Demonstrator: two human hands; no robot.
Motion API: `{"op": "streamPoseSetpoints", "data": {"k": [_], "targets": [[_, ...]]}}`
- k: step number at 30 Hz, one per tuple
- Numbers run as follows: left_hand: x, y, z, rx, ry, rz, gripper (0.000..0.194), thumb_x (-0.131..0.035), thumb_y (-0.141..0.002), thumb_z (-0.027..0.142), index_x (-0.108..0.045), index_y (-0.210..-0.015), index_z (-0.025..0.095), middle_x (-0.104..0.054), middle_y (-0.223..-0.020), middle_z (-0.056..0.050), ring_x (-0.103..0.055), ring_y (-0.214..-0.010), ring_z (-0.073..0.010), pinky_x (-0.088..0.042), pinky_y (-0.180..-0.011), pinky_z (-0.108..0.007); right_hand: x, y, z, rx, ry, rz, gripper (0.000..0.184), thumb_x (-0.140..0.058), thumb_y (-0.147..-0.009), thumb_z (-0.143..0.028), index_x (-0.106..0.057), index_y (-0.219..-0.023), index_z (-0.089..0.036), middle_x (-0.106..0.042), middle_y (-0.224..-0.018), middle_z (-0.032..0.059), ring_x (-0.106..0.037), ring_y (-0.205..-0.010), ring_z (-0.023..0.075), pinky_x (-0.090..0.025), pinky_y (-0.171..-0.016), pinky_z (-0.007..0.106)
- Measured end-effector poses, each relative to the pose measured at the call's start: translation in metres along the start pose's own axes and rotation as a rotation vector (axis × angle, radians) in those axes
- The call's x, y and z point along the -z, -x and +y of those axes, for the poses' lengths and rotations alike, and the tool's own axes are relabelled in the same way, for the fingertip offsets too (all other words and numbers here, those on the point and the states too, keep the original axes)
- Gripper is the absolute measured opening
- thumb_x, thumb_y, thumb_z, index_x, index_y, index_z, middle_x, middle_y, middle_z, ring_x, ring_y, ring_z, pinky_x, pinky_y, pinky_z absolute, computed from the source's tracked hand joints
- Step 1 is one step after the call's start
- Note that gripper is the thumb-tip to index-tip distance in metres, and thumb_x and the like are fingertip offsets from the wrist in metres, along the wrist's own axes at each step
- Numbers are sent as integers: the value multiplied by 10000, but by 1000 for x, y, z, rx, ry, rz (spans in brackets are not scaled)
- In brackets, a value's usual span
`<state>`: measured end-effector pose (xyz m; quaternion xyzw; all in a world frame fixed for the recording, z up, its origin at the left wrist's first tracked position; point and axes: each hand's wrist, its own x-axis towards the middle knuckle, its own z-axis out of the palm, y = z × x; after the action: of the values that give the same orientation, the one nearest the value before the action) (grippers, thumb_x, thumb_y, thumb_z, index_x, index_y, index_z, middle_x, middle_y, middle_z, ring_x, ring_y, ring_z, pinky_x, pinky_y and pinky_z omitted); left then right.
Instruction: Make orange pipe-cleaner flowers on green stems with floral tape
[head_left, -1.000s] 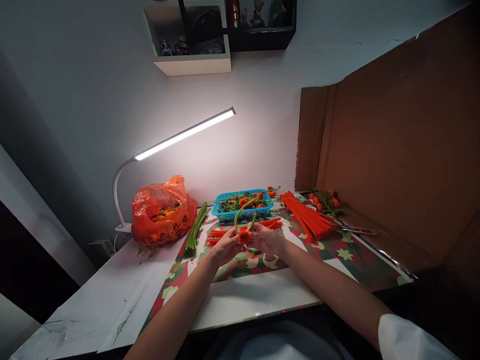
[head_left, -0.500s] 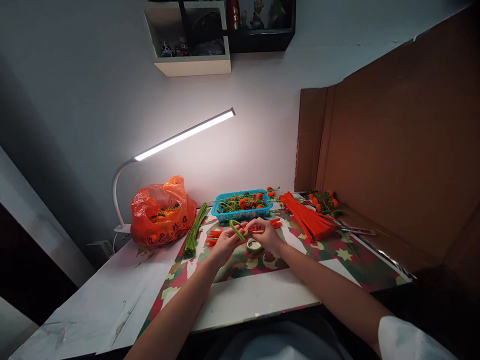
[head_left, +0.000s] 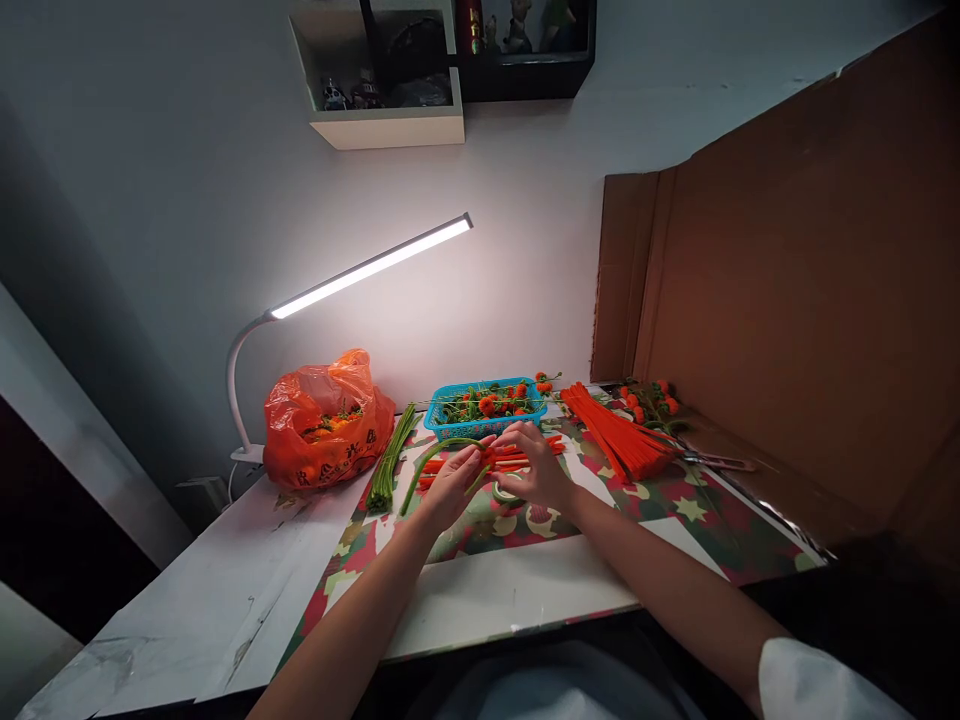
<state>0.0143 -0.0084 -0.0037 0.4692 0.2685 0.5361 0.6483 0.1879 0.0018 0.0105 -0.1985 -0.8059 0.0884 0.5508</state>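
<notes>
My left hand (head_left: 452, 485) is closed on a green pipe cleaner stem (head_left: 420, 475), which arches out over its back toward the left. A small orange pompom flower (head_left: 487, 458) shows at the fingertips, partly hidden. Close on its right, my right hand (head_left: 536, 468) has its fingers curved and apart, the tips at or near the flower; whether they touch it I cannot tell. Under the right hand lies a roll of green tape (head_left: 506, 494), partly covered. Behind both hands are loose orange pipe cleaners (head_left: 431, 470) on the patterned sheet (head_left: 487, 535).
At the back stands a blue basket (head_left: 450, 432) of orange flowers. On the left are a green pipe cleaner bundle (head_left: 390, 470), an orange plastic bag (head_left: 319, 465) and a lamp (head_left: 375, 265). An orange bundle (head_left: 619, 440), scissors (head_left: 720, 461) and cardboard (head_left: 787, 300) are on the right.
The green stem, first raised and looped in both hands, now trails to the left from my left hand. My right hand's fingers have spread from a pinch. The tape roll came into view, then was partly covered.
</notes>
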Motion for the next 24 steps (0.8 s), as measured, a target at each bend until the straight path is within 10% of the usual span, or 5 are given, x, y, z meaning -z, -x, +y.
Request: {"op": "streamPoseSetpoints", "data": {"k": [12, 24], "targets": [[-5, 0, -1, -46, -19, 4, 328, -722, -709, 292, -701, -1012, 170, -616, -1204, -95, -577, -1043, -202, -450, -846, -245, -12, 6, 6, 164, 312, -99, 92, -545, -852, -253, -627, -834, -216, -643, -812, 41, -523, -802, 189, -379, -753, 354], [4, -2, -5, 42, -23, -97, 275, -751, -687, 288, -719, -912, 133, -663, -744, -45, -565, -689, -119, -436, -705, -247, -8, 2, 3, -192, -153, -95, 179, -635, -789, -342, -649, -689, -194, -562, -685, 18, -524, -662, 152, -414, -587, 279]]}}
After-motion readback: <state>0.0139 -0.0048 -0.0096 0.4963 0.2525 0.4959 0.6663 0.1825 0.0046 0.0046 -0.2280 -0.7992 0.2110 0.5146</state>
